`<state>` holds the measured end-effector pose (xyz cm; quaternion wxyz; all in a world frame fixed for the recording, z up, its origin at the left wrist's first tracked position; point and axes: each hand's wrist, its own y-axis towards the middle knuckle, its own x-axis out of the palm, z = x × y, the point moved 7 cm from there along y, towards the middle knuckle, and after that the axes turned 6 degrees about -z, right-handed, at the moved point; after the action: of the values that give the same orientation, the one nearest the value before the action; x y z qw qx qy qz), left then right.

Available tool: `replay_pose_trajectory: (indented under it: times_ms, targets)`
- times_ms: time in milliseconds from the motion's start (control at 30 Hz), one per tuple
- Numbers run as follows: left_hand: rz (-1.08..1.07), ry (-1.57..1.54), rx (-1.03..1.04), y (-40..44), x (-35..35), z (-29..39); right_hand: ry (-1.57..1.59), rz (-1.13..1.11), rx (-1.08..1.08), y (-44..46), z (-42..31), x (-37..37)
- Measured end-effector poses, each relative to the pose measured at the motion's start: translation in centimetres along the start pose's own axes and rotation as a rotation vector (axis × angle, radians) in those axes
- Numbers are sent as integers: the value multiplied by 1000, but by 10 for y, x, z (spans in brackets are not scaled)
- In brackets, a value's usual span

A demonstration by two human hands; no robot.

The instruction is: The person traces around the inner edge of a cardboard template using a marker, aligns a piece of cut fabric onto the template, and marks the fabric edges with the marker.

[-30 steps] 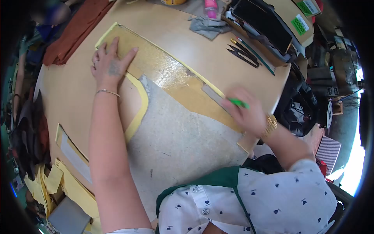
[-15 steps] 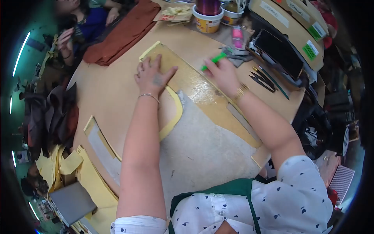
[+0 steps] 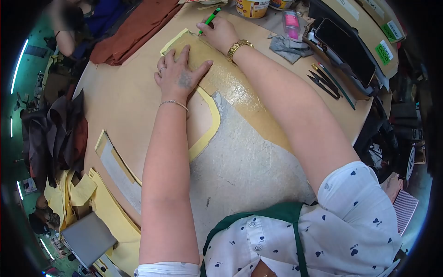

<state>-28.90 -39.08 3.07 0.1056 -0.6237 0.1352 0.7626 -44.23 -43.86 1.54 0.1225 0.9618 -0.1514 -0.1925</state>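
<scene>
Compared with a second ago, the right hand is at the far end of the amber panel instead of its near right end, while the left hand keeps its place near the far left corner. Broadest of all is the tan tabletop, carrying a grey sheet that reaches to the person's apron. Next comes the amber panel, glossy, lying slantwise at the grey sheet's far side, partly under the right forearm. Rust-brown folded material lies beyond it to the left; yellow pieces lie at the near left. A dark phone rests at the far right. Left and right hands are apart: the left presses palm-down on the panel, fingers spread; the right pinches a pen between thumb and fingers. Smaller again, black snips lie near the phone. Slimmest is that green pen, tilted, its lower end by the panel's far edge; whether it touches, I cannot tell.
</scene>
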Motion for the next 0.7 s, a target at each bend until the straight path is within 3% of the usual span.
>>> replay_pose_trajectory:
  times_ms: [100, 300, 400, 467, 567, 667, 700]
  targets:
    - [4, 6, -2, 0, 1, 0, -335, -94, -20, -43, -36, -28]
    - [-7, 6, -8, -1, 2, 0, -525, -304, 76, -260, -80, -158]
    - [-52, 27, -35, 0, 5, -2, -583, -242, 206, -348, -100, -221]
    - [-98, 82, -55, 3, 5, -1, -458, -97, 210, -369, -114, -237]
    - [-106, -590, 53, 33, 40, -53, -426, -35, 202, -370, -131, -250]
    - [-165, -1449, 17, -33, 13, -67, -386, -23, 180, -354, -127, -242]
    - [-150, -1509, -125, -74, -8, -68, -345, -35, 161, -345, -122, -237]
